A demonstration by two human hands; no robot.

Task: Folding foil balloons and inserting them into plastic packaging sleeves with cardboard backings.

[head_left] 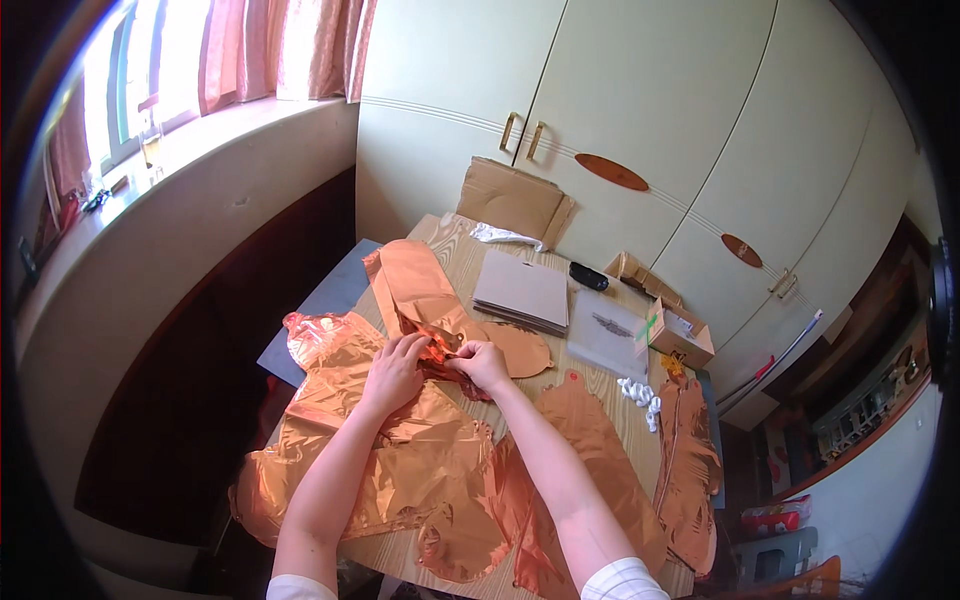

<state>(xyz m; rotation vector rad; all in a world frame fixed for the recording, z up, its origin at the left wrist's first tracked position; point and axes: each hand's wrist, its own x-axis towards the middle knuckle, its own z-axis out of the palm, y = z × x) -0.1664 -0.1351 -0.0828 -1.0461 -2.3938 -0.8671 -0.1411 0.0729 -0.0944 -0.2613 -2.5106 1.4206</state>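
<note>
Crumpled shiny copper-orange foil (436,348), apparently part of a flat foil balloon, is bunched between my two hands. My left hand (396,372) presses on it with curled fingers, while my right hand (480,366) pinches its right side. Under my forearms spreads a large wrinkled foil balloon (400,470), deflated, with a pinkish end at the upper left. Just beyond my hands lies a smoother, folded copper foil balloon (418,285). Another flat one (590,450) lies under and beside my right forearm. My fingertips are partly hidden in the folds.
On the wooden table (455,240) are a stack of grey-brown boards (520,290), a black case (588,276), a clear plastic bag (605,335), an open carton (682,335), white ribbon curls (640,398) and a narrow foil bundle (688,460). Cardboard (512,200) leans against the cabinet (640,110).
</note>
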